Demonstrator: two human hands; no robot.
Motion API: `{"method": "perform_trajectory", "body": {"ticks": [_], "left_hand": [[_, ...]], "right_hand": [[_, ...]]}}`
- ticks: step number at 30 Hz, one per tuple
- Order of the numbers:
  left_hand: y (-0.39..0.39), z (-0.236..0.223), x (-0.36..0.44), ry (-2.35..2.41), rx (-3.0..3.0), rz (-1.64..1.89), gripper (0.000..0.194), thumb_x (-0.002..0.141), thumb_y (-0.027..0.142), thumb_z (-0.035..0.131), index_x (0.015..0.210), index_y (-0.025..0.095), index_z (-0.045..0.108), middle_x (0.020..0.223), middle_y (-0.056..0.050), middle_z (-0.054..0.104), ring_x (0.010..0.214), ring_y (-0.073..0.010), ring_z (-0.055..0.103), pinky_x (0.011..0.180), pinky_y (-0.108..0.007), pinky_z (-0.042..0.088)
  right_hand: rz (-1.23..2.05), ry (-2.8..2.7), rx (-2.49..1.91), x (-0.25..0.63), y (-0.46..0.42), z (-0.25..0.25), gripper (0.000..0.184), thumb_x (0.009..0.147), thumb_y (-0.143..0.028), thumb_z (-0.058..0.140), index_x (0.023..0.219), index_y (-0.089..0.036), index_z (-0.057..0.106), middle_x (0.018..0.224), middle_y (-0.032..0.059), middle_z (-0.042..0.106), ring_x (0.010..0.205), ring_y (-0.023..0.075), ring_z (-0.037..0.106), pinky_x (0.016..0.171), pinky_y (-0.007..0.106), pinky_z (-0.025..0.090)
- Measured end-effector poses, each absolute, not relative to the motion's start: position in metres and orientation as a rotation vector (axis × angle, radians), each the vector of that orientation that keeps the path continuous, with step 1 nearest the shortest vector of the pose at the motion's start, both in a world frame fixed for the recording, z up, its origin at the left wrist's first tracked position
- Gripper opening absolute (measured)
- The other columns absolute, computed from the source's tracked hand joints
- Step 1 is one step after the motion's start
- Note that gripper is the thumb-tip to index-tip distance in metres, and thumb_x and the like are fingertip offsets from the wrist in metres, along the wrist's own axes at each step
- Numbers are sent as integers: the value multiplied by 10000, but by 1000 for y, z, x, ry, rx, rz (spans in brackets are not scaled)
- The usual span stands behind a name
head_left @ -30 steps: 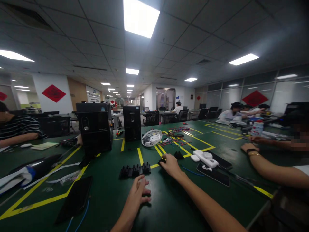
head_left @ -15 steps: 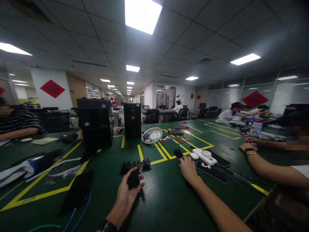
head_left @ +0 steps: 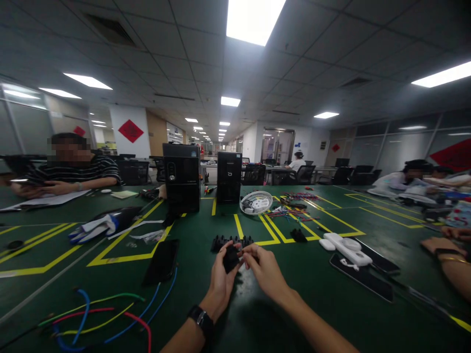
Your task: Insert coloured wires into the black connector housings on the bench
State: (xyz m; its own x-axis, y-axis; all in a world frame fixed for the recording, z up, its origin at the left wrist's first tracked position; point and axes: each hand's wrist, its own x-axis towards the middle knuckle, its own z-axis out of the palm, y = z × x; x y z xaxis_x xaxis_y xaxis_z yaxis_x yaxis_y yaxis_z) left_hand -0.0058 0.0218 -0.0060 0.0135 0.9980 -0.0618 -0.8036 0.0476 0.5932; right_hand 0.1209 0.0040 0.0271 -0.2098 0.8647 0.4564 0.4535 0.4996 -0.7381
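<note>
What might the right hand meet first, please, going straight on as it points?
Most likely the black part held in the left hand, or that hand itself; depth is unclear, and the right hand may be touching.

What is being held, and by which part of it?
The left hand holds a small black part, apparently by its outer edges. Whether the right hand, close beside it, holds anything cannot be told.

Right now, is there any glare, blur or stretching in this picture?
In the head view, the nearest ceiling light is washed out to white; a sheen shows on the green table; the black part in the left hand is too dark and soft for fine detail; the top right corner darkens, and the edges look wide-angle stretched.
</note>
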Motion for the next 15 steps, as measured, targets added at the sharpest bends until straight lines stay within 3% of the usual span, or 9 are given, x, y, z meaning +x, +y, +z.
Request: {"method": "perform_trajectory", "body": {"ticks": [4, 8, 15], "left_hand": [[17, -6, -1, 508, 451, 1436, 290, 847, 261, 516, 1101, 145, 595, 1045, -117, 675, 916, -198, 646, 753, -300, 510], [18, -12, 3, 452, 499, 1393, 316, 853, 288, 517, 1134, 156, 582, 1091, -109, 663, 942, -197, 636, 732, -276, 497], [18, -15, 4, 446, 525, 1393, 343, 842, 324, 529, 1144, 169, 576, 1148, -122, 643, 1046, -238, 606, 816, -331, 487]], "right_hand": [[677, -1743, -998, 113, -1, 23, 137, 889, -232, 489, 1002, -173, 538, 607, -44, 567, 573, 124, 553, 588, 220, 414], [714, -1675, -974, 113, -1, 20, 102, 890, -253, 495, 908, -169, 549, 617, -32, 561, 568, 122, 547, 569, 220, 420], [705, -1630, -974, 110, 1, 14, 136, 883, -284, 517, 856, -163, 573, 631, -20, 556, 580, 126, 542, 561, 224, 421]]}}
